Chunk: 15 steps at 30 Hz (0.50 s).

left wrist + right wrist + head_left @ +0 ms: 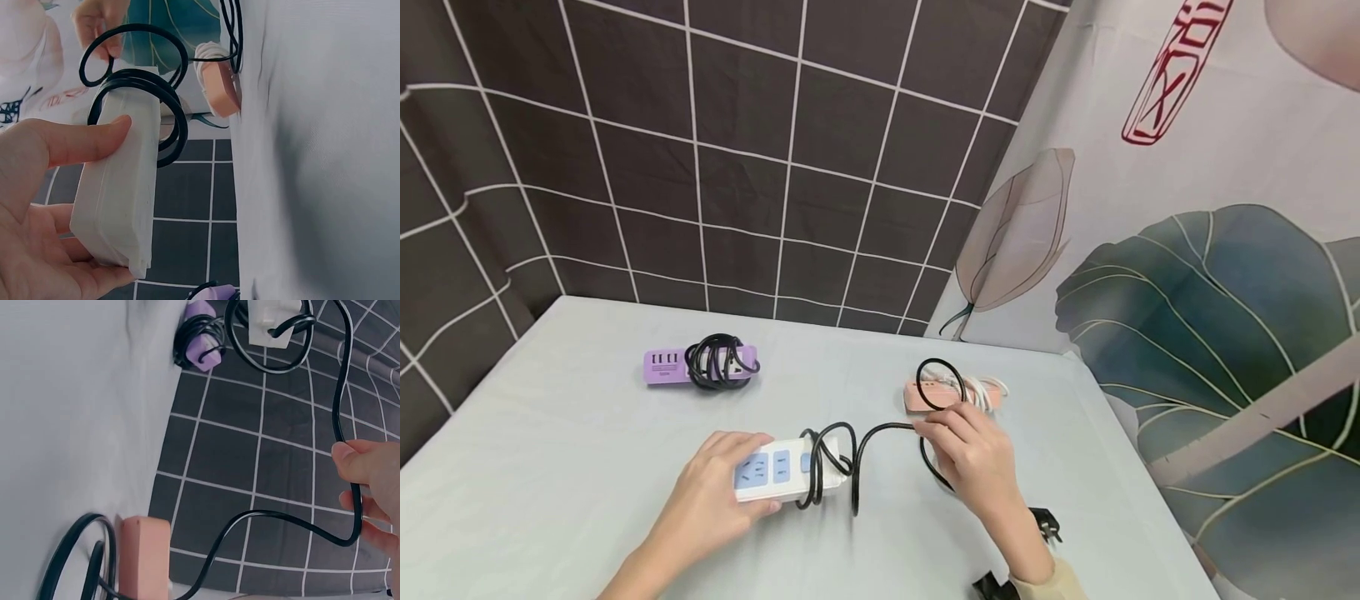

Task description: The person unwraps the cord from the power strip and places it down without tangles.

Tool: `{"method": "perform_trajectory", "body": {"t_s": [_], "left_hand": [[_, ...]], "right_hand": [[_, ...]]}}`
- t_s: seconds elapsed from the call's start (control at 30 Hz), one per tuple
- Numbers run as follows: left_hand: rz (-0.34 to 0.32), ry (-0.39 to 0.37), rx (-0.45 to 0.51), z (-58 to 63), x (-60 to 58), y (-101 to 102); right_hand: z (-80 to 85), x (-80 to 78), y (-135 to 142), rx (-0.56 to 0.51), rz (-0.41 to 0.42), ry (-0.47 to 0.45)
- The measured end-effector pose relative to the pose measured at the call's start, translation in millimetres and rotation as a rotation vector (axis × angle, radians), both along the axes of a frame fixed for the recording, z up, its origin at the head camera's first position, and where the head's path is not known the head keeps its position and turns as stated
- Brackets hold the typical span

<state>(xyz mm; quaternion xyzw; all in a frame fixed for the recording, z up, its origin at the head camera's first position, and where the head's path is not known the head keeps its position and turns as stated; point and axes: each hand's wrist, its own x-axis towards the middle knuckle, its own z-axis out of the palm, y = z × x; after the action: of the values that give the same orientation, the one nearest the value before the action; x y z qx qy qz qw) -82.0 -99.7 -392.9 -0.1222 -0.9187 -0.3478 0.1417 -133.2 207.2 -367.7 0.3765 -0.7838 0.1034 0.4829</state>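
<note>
A white power strip [772, 470] with blue sockets lies on the table, and my left hand [718, 487] grips its left end. The left wrist view shows my thumb [81, 142] pressed on the side of the strip [122, 187]. A black cord [831, 467] is looped round the strip's right end and runs off to the right. My right hand [958, 442] pinches that cord [340, 394] between thumb and fingers [365, 469], close in front of a pink power strip [951, 392]. The cord's black plug [1047, 525] lies by my right wrist.
A purple power strip [700, 364] with a black cord coiled round it lies at the back left of the light grey table [565, 467]. The pink strip carries a white cord. A dark tiled wall [737, 167] stands behind, a leaf-print curtain [1210, 292] at the right.
</note>
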Motion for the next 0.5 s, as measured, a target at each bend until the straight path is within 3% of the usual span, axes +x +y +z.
{"method": "perform_trajectory", "body": {"t_s": [0.5], "left_hand": [[0.009,0.015,-0.006,0.8,-1.3,-4]], "right_hand": [[-11.9,24.2,27,0.024,-0.202,-0.028]]}}
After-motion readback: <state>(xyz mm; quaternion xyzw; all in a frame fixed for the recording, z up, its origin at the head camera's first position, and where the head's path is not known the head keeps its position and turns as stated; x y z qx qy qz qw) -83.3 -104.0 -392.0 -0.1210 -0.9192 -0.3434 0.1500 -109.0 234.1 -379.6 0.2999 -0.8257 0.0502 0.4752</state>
